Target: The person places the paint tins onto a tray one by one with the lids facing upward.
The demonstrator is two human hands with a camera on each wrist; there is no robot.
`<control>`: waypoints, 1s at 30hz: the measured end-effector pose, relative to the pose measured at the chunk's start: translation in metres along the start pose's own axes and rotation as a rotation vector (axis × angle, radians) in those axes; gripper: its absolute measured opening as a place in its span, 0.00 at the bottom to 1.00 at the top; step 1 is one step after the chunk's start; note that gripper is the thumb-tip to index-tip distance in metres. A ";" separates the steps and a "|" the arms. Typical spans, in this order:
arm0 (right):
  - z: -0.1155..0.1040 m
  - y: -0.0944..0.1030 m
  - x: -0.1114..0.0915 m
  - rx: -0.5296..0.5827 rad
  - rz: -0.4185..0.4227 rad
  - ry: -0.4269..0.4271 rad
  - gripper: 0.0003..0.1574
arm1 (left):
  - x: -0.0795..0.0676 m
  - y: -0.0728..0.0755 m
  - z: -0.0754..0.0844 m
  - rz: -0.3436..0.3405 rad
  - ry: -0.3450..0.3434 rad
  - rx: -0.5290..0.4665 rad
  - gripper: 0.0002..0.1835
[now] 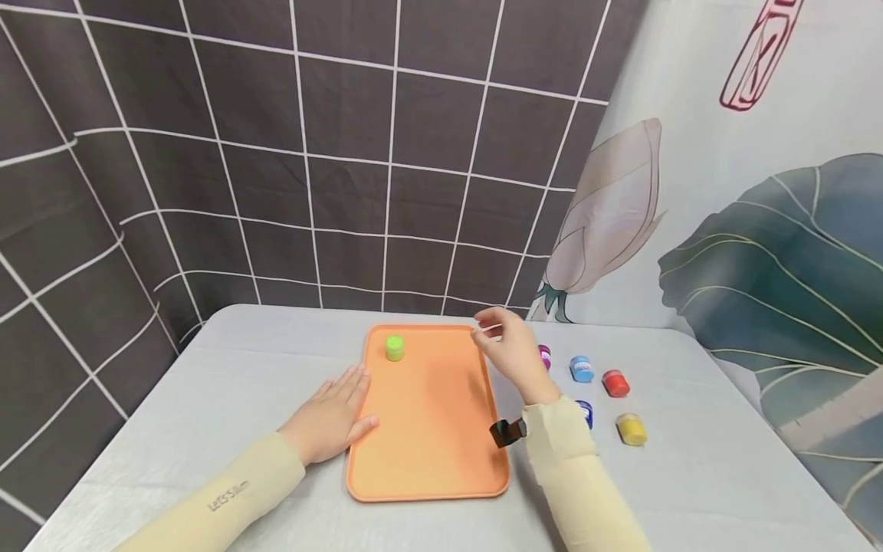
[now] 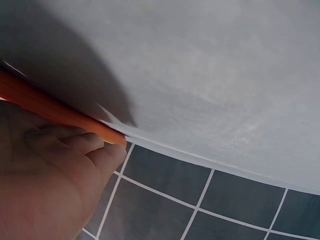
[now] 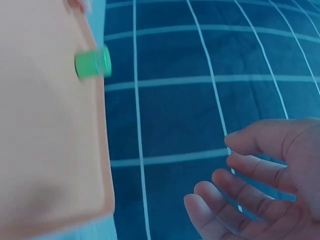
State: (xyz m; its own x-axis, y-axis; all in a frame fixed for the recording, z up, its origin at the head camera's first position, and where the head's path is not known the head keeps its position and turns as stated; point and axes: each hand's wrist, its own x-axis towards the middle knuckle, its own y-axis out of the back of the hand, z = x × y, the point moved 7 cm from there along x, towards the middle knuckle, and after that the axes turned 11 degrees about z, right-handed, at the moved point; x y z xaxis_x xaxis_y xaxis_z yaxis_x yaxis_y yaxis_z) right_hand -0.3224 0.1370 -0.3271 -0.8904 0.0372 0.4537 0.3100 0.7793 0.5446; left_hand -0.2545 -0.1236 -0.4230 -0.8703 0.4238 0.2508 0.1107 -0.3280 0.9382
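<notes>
An orange tray (image 1: 428,429) lies on the table, and a small green jar (image 1: 394,348) stands in its far left corner. My left hand (image 1: 333,414) rests on the tray's left rim with its fingers straight; the left wrist view shows those fingers along the orange edge (image 2: 65,112). Above the tray's far right corner hovers my right hand (image 1: 509,349), its fingers loosely bent and nothing between them. In the right wrist view the thumb and fingers of that hand (image 3: 260,175) are apart, and the green jar (image 3: 92,62) is some way off.
Right of the tray are several small jars: purple (image 1: 545,356) and dark blue (image 1: 586,414), both partly hidden by the right arm, light blue (image 1: 582,369), red (image 1: 615,382) and yellow (image 1: 631,428). A dark grid-patterned curtain (image 1: 345,192) hangs behind the table (image 1: 241,368).
</notes>
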 end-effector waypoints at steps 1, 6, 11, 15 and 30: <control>0.005 0.005 0.001 -0.006 0.007 -0.010 0.16 | 0.000 0.000 0.000 -0.005 0.002 0.002 0.40; 0.025 0.030 0.007 -0.053 0.048 -0.038 0.15 | -0.002 -0.002 0.004 -0.024 0.002 -0.006 0.41; 0.039 0.047 0.014 -0.096 0.062 -0.067 0.15 | -0.001 0.002 0.006 -0.012 0.001 -0.006 0.40; 0.050 0.056 0.016 -0.128 0.052 -0.117 0.17 | 0.001 0.003 0.004 -0.011 0.000 0.003 0.41; 0.095 0.063 0.015 -0.266 -0.025 -0.337 0.22 | 0.000 -0.001 0.001 -0.020 0.005 0.014 0.40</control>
State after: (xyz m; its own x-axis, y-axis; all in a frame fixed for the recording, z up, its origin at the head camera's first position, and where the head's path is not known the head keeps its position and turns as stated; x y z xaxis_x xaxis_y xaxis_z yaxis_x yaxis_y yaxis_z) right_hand -0.3481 0.2461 -0.3532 -0.9442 0.2567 0.2066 0.3228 0.5955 0.7356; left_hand -0.2540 -0.1221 -0.4238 -0.8750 0.4256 0.2306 0.0997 -0.3077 0.9462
